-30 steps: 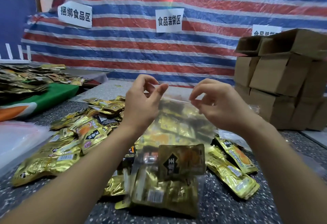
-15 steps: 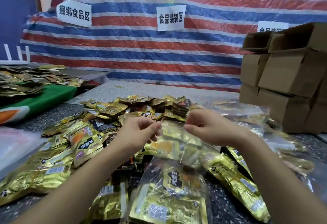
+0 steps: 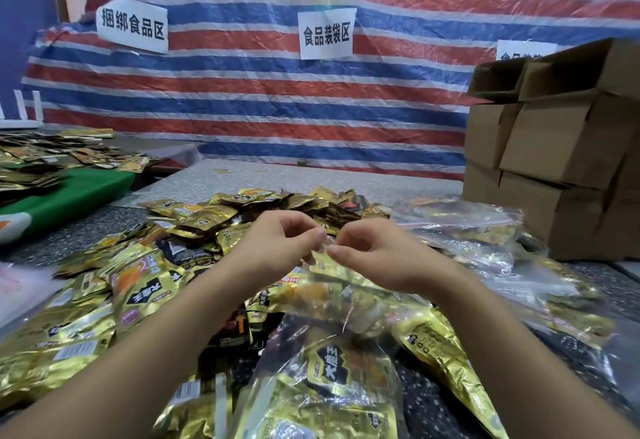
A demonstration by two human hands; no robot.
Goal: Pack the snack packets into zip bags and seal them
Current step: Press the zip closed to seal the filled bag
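Note:
A clear zip bag filled with gold snack packets lies tilted over the pile in front of me. Its top edge is pinched between my left hand and my right hand, fingertips almost touching at the middle of the bag's mouth. Loose gold snack packets are heaped on the dark speckled table to the left and behind my hands. Whether the zip strip is closed is hidden by my fingers.
Filled zip bags lie to the right. Stacked cardboard boxes stand at the right. A green board with more packets sits at the far left. A striped tarp with paper signs hangs behind.
My hands have lowered the bag from chest height down onto the pile and have drawn together, from the bag's two top corners to the middle of its mouth.

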